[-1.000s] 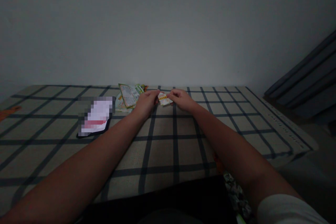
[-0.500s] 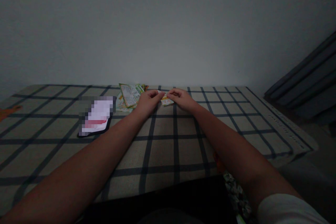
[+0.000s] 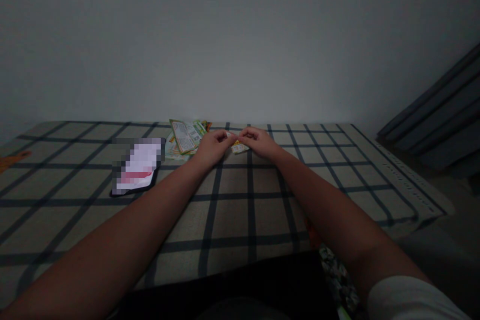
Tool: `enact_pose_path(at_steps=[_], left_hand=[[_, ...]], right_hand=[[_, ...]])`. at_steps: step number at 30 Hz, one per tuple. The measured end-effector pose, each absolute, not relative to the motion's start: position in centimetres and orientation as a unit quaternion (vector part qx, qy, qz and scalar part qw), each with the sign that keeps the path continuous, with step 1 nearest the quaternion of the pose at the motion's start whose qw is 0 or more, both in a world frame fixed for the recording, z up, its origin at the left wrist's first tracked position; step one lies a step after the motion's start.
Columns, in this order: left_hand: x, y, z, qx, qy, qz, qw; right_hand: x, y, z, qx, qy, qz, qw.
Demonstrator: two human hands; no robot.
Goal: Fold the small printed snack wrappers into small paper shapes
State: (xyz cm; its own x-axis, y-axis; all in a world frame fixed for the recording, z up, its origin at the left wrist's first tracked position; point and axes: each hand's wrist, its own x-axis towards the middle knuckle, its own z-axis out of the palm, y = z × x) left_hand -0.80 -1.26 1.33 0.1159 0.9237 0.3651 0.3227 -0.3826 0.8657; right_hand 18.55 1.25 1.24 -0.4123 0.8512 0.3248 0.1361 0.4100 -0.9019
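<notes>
Nearest, along the bottom edge, is a dark area [image 3: 232, 285] too dim to make out, with a white sleeve [image 3: 407, 300] around the right upper arm and a black-and-pale patterned thing [image 3: 339, 277] beside the right arm. An orange patch [image 3: 312, 232] shows just above that pattern, partly hidden by the right forearm [image 3: 330, 205]. Both bare forearms reach forward over a table covered by a pale cloth [image 3: 232, 220] with dark crossing stripes; lettering [image 3: 407, 180] runs along its right border. Left of the left forearm [image 3: 150, 220], a phone [image 3: 139, 167] lies on the cloth, its lit screen blurred into blocks of white and pink. At the far left edge is another orange thing [image 3: 14, 160], cut off by the frame. Farther in, near the back of the table, the left hand [image 3: 214, 147] and right hand [image 3: 259, 143] come together, fingers curled and thumbs drawn in, pinching a small printed piece [image 3: 240, 149] in white and yellow between their fingertips. The fingers cover its upper part; its lower edge shows below them. Just beyond the left hand, green-and-white printed packets [image 3: 185, 136] lie overlapping in a loose pile. Behind everything rises a plain grey wall [image 3: 240, 45], with a dark pleated curtain [image 3: 442, 115] at the right.
</notes>
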Motion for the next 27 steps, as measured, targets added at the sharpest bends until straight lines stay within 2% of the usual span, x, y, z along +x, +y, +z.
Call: enact_pose_path(at_steps=[7,13,18,27], left_hand=[[-0.7,-0.7,1.1,0.633,0.456,0.537,0.32],[-0.6,-0.3,0.9,0.568,0.409,0.555,0.451],[-0.8,-0.2,0.9,0.565,0.411,0.557,0.448],[-0.7,-0.1,0.8,0.561,0.447,0.567,0.406]], right_hand=[[18.8,1.2,1.7,-0.372,-0.703,0.425,0.432],[18.9,1.5,1.6,-0.386,-0.683,0.431,0.444],[19.0,1.9,1.0,-0.366,-0.668,0.441,0.474],[19.3,1.3,1.5,-0.347,-0.797,0.184,0.46]])
